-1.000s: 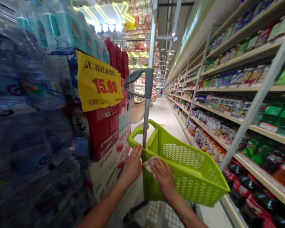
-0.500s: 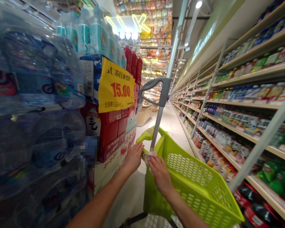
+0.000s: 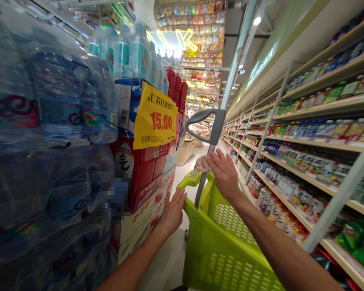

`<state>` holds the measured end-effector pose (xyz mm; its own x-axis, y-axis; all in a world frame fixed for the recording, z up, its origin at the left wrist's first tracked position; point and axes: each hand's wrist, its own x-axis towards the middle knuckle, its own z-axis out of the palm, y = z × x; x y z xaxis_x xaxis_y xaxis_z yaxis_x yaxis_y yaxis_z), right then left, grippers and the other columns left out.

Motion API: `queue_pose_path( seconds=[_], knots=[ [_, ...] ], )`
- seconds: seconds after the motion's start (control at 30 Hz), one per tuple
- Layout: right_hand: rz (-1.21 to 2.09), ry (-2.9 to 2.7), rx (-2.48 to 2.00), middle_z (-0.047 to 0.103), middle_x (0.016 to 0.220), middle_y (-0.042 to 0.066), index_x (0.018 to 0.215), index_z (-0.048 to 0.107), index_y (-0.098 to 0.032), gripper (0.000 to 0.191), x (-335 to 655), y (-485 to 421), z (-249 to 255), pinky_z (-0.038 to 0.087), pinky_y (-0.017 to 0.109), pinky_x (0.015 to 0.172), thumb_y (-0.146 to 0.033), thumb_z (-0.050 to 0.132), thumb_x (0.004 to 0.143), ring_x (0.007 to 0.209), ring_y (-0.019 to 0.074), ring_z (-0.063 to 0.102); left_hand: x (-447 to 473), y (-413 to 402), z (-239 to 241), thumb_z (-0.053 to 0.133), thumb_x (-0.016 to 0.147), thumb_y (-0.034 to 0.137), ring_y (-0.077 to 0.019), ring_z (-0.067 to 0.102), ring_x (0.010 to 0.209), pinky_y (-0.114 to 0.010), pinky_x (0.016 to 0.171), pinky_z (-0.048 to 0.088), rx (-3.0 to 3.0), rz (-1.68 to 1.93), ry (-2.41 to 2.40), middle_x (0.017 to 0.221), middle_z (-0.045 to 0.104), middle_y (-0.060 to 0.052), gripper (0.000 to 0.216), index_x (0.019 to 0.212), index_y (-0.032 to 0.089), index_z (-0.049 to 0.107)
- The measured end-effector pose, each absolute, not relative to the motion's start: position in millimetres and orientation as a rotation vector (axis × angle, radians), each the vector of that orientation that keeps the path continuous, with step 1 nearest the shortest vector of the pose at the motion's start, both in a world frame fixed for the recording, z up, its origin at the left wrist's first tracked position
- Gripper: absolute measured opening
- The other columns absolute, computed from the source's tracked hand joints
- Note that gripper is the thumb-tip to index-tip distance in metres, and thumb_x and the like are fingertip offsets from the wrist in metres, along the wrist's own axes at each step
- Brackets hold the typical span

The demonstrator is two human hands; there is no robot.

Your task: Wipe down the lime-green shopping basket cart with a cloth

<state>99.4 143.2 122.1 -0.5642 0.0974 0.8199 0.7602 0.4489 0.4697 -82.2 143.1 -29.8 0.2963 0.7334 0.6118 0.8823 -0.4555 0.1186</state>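
Note:
A lime-green shopping basket cart [image 3: 218, 242] with perforated sides stands in front of me. My left hand [image 3: 173, 210] holds its near left corner, fingers laid over the rim and thumb up on the outer side. My right hand [image 3: 223, 171] is higher, over the rear of the basket, its fingers pressing a crumpled pale wiping cloth [image 3: 202, 163] against the lower part of the metal pole [image 3: 202, 188]. Just left of the pole is the green basket handle [image 3: 189, 179]. Above my right hand, the grey loop handle [image 3: 206, 125] is fixed to the pole.
Shrink-wrapped water bottles [image 3: 57, 101] are stacked close on the left. Beside them are drink cartons [image 3: 145, 178] with a yellow price sign [image 3: 156, 117]. Long drink shelves [image 3: 315, 133] line the right side. A pale floor aisle [image 3: 189, 157] runs ahead.
My right hand has moved up with the cloth, from the basket's rear rim to the pole. My left hand stays at the corner. The view has shifted slightly.

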Motion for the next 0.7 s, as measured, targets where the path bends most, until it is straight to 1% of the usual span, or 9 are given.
queue_pose_path(
  seconds=[0.13,0.2,0.27,0.37,0.43,0.47,0.57,0.63,0.7],
  knots=[
    [-1.202,-2.345,-0.581,0.050,0.126,0.007,0.113,0.053,-0.014,0.032,91,133,64,0.023,0.046,0.104,-0.011,0.038,0.084,0.129,0.0217,0.023,-78,137,-31,0.035,0.062,0.001,-0.0196,0.022,0.130,-0.049,0.105,0.015,-2.306,-0.924,-1.537,0.137,0.036,-0.008,0.067,0.128,0.013,0.037],
    [-1.199,-2.483,-0.496,0.054,0.121,0.007,0.107,0.057,-0.015,0.029,89,133,51,0.021,0.046,0.105,-0.013,0.040,0.083,0.128,0.0216,0.025,-78,137,-30,0.037,0.062,0.002,-0.0205,0.023,0.130,-0.050,0.105,0.015,-2.317,-0.923,-1.534,0.137,0.036,-0.009,0.066,0.128,0.012,0.037],
    [-1.187,-2.478,-0.502,0.054,0.121,0.007,0.107,0.057,-0.014,0.029,89,138,68,0.019,0.047,0.105,-0.011,0.040,0.082,0.128,0.0217,0.025,-78,138,-29,0.037,0.061,0.002,-0.0208,0.023,0.129,-0.051,0.105,0.015,-2.332,-0.913,-1.518,0.137,0.035,-0.009,0.067,0.128,0.013,0.037],
    [-1.169,-2.298,-0.617,0.047,0.128,0.006,0.113,0.052,-0.016,0.034,90,145,130,0.019,0.049,0.104,-0.008,0.037,0.084,0.130,0.0220,0.021,-78,138,-28,0.037,0.060,0.001,-0.0204,0.023,0.130,-0.051,0.105,0.014,-2.333,-0.902,-1.518,0.137,0.036,-0.008,0.069,0.127,0.013,0.037],
    [-1.145,-2.172,-0.678,0.043,0.132,0.007,0.115,0.050,-0.016,0.033,89,146,158,0.023,0.048,0.103,-0.010,0.036,0.086,0.129,0.0219,0.021,-77,138,-27,0.037,0.059,0.001,-0.0206,0.023,0.130,-0.051,0.105,0.014,-2.329,-0.898,-1.539,0.136,0.037,-0.009,0.068,0.126,0.013,0.039],
    [-1.138,-2.158,-0.689,0.042,0.131,0.008,0.116,0.049,-0.015,0.033,88,145,162,0.026,0.046,0.101,-0.011,0.035,0.087,0.129,0.0219,0.022,-77,138,-27,0.037,0.060,0.001,-0.0209,0.023,0.130,-0.051,0.105,0.014,-2.327,-0.896,-1.550,0.136,0.037,-0.009,0.067,0.126,0.012,0.039],
    [-1.164,-2.327,-0.599,0.049,0.123,0.011,0.114,0.051,-0.012,0.030,85,137,128,0.035,0.041,0.094,-0.012,0.037,0.087,0.122,0.0220,0.033,-76,138,-26,0.036,0.061,0.002,-0.0214,0.024,0.129,-0.051,0.105,0.014,-2.315,-0.891,-1.571,0.135,0.038,-0.008,0.066,0.125,0.013,0.040],
    [-1.192,-2.477,-0.511,0.055,0.116,0.009,0.110,0.053,-0.013,0.028,85,131,96,0.039,0.037,0.090,-0.015,0.039,0.086,0.116,0.0219,0.041,-76,138,-26,0.036,0.061,0.002,-0.0210,0.025,0.129,-0.051,0.106,0.012,-2.311,-0.881,-1.560,0.134,0.040,-0.008,0.065,0.125,0.013,0.041],
    [-1.206,-2.520,-0.508,0.057,0.114,0.007,0.111,0.053,-0.016,0.028,85,129,82,0.040,0.037,0.088,-0.017,0.040,0.086,0.111,0.0212,0.045,-76,138,-26,0.036,0.060,0.002,-0.0206,0.026,0.128,-0.051,0.106,0.011,-2.313,-0.864,-1.540,0.134,0.041,-0.008,0.065,0.124,0.013,0.042]
  ],
)
